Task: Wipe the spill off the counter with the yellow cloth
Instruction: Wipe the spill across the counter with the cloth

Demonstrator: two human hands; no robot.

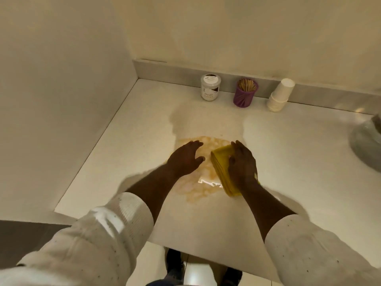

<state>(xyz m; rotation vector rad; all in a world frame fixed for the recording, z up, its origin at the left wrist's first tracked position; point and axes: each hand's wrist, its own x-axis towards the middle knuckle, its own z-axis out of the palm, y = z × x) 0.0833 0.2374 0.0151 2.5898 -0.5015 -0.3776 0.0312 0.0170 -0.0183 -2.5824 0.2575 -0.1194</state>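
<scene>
A pale brown spill (198, 186) spreads over the middle of the white counter (127, 141). A folded yellow cloth (221, 164) lies on the spill's right side, under my right hand (242, 166), which presses down on it with fingers wrapped over its top. My left hand (185, 159) hovers just left of the cloth, over the spill, fingers spread and holding nothing. Part of the spill is hidden beneath both hands.
Along the back wall stand a white jar (210, 87), a purple holder of toothpicks (245, 93) and a tilted stack of white paper cups (280, 95). A metal object (367, 143) sits at the right edge. A wall bounds the counter's left side.
</scene>
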